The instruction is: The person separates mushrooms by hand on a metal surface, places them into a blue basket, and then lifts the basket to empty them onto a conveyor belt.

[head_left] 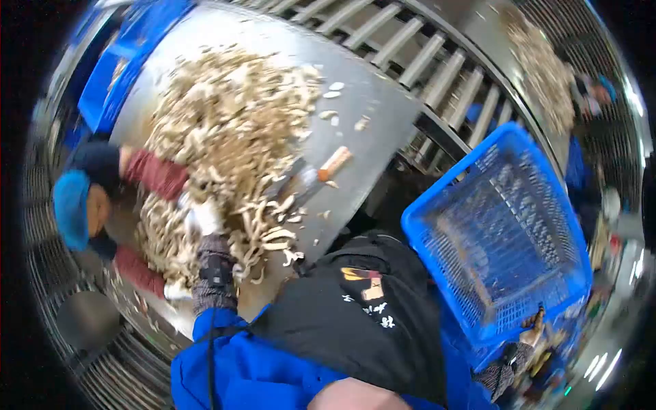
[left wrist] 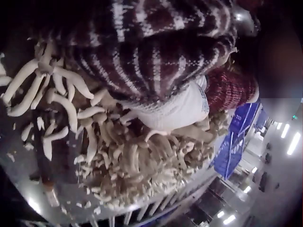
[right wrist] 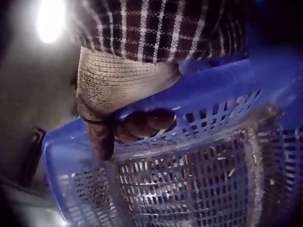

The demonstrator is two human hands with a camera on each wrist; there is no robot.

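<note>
A blue slatted basket (head_left: 410,219) is tilted at the right of the head view, holding only small bits. My gloved right hand (head_left: 531,333) grips its near rim; in the right wrist view the dark fingers of that hand (right wrist: 125,125) curl over the basket's edge (right wrist: 213,78). At the left, my white-gloved left hand (head_left: 205,217) lies at the pile of pale mushrooms (head_left: 225,123) on the metal table (head_left: 383,123). The left wrist view shows the back of the left hand (left wrist: 175,111) above the mushrooms (left wrist: 137,156), its fingers mostly hidden.
Another person in a blue cap (head_left: 72,208) reaches into the pile from the left. An orange-handled tool (head_left: 335,162) lies on the table. A roller conveyor (head_left: 424,58) runs beyond it, and blue crates (head_left: 113,82) stand at the upper left.
</note>
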